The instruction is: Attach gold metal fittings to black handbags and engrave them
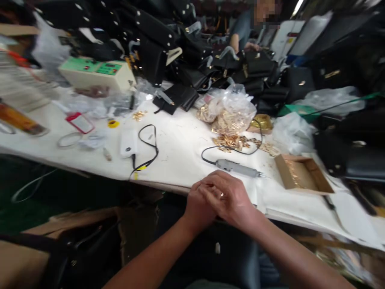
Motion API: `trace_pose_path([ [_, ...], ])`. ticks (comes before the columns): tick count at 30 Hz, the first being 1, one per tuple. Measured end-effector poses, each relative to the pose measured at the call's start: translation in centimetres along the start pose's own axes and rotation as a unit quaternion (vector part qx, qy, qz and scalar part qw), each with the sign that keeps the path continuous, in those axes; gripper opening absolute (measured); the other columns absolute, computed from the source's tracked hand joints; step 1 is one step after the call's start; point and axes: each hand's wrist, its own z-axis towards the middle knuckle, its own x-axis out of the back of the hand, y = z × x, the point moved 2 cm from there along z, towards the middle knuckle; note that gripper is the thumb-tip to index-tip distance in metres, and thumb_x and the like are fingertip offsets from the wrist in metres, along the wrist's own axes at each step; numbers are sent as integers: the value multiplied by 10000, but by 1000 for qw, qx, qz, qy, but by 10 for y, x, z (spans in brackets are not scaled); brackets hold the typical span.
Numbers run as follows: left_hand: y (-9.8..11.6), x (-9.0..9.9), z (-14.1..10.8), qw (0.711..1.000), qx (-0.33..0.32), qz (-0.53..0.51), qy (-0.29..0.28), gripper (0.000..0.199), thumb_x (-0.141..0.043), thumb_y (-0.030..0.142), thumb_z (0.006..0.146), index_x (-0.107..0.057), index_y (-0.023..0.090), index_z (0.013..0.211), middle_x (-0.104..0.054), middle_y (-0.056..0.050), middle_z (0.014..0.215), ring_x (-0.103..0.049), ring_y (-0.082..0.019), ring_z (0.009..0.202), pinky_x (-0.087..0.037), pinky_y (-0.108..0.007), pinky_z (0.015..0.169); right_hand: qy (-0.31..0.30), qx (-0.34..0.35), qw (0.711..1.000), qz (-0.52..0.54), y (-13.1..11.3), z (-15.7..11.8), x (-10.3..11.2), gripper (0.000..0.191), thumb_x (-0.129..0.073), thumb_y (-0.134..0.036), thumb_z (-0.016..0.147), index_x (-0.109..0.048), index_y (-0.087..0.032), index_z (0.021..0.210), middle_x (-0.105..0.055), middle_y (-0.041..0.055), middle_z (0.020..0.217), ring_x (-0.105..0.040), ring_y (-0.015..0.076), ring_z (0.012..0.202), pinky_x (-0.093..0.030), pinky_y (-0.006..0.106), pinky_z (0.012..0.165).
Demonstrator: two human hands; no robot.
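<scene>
At the table's front edge, my left hand (197, 205) and my right hand (231, 197) are pressed together, fingers closed over each other. A tiny bright spot shows between them, but what they hold, if anything, is hidden. Just beyond lies a grey electric screwdriver (236, 167), its tip pointing right and its black cable running back. Behind the screwdriver is a loose pile of gold metal pieces (230, 141), beside a clear plastic bag (234, 112) full of similar pieces. An open cardboard box (313, 178) with a few gold pieces stands to the right.
A white power adapter (128, 143) with a black cord lies on the white table (177, 148). Further left are yellow tape (113, 123) and a green-topped control box (98, 74). Black bags (153, 36) are heaped at the back, where another person (243, 30) is visible.
</scene>
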Motion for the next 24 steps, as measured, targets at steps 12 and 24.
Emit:
trace_pose_path([
  [12,-11,-2,5,993,-112,29,-25,272,-616,186,947,-715,259,1190,-791,-25,1141,-726,-266,1038,-559,-501,977,-130,-217,908,-335,125,-18,54,445,-662,-464,948,-634,-222,1321,-689,126,1208,-599,298,1131,-450,405,949],
  [24,-6,-1,7,995,-87,7,-50,220,-671,271,939,-718,262,1154,-793,-9,1134,-720,-261,1045,-546,-484,988,145,-233,945,178,107,-1,95,368,-557,-546,981,-635,-207,1102,-677,12,885,-629,160,727,-483,270,632],
])
